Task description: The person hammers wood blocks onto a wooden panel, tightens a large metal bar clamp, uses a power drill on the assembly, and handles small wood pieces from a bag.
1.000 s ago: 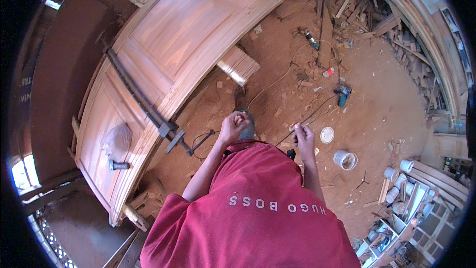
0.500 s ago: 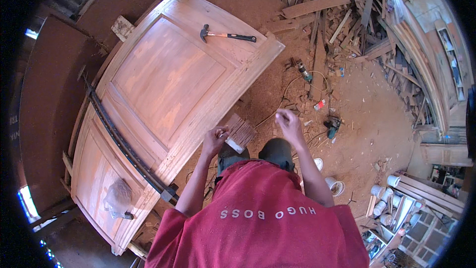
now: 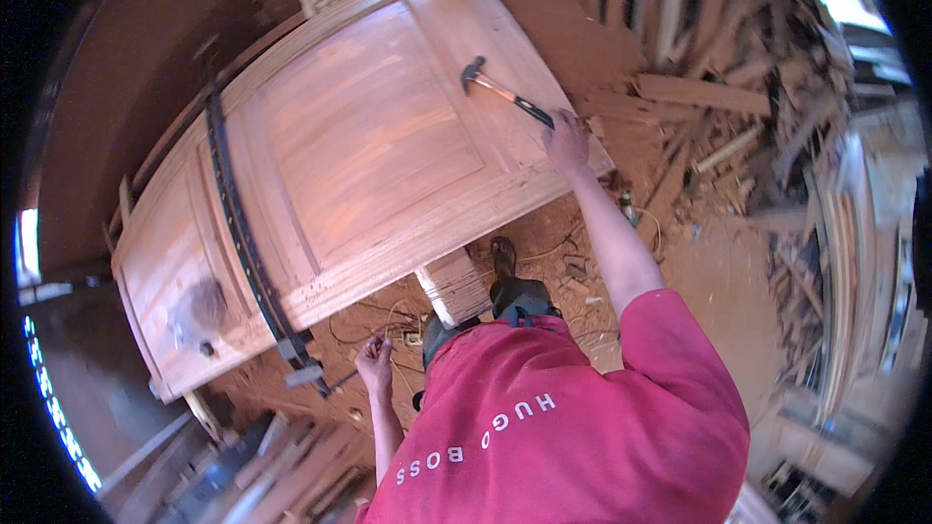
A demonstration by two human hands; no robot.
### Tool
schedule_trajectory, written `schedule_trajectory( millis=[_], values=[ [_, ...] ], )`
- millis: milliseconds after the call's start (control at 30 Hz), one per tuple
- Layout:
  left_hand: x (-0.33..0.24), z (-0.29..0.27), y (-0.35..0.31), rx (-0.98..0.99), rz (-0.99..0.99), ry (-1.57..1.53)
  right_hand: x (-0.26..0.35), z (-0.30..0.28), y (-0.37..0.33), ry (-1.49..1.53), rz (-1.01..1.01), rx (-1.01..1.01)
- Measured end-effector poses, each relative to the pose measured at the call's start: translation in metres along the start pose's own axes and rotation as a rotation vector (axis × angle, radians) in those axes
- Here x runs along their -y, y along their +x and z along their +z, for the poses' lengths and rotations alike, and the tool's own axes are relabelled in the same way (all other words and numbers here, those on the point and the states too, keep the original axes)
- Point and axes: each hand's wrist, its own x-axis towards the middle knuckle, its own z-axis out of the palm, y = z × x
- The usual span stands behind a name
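A claw hammer (image 3: 506,92) with a black head and a black-and-orange handle lies on a large panelled wooden door (image 3: 364,126). My right hand (image 3: 566,143) is at the butt end of its handle, with the fingers closing on it. The hammer head still rests on the door's right-hand frame. My left hand (image 3: 374,364) hangs low, in front of the door's near edge. Its fingers are pinched together, and anything between them is too small to make out.
A long black bar clamp (image 3: 236,218) spans the door. A clear plastic bag (image 3: 199,311) lies on its left part. A wooden block (image 3: 452,289) juts out beneath the near edge. Scrap timber (image 3: 718,87) is piled at the far right; more boards (image 3: 282,471) lie lower left.
My right hand has reached forward to the hammer's handle. My left hand has moved down and left. The view has turned, so the door appears rotated clockwise.
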Motion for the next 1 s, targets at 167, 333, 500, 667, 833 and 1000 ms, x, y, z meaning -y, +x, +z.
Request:
schedule_trajectory(
  millis=[167, 333, 500, 667, 833, 1000],
  values=[
    [0.028, 0.019, -0.068, -0.255, -0.123, -0.113, -0.001, 0.024, 0.032, -0.234, 0.048, 0.258],
    [0.029, 0.029, -0.085, -0.432, -0.053, 0.044, 0.032, 0.027, 0.045, -0.174, 0.047, 0.520],
    [-0.010, -0.011, -0.025, -0.560, 0.071, 0.042, 0.054, 0.018, 0.047, 0.615, 0.332, 0.711],
    [-0.043, -0.065, 0.067, -0.668, 0.184, -0.125, 0.131, -0.072, -0.028, 0.844, 0.175, 0.413],
    [-0.003, -0.090, 0.157, -0.561, 0.281, -0.129, 0.172, -0.097, -0.111, 1.087, 0.258, 0.378],
    [-0.001, -0.090, 0.164, -0.483, 0.215, -0.015, 0.228, -0.097, -0.194, 1.109, 0.340, 0.376]
  ],
)
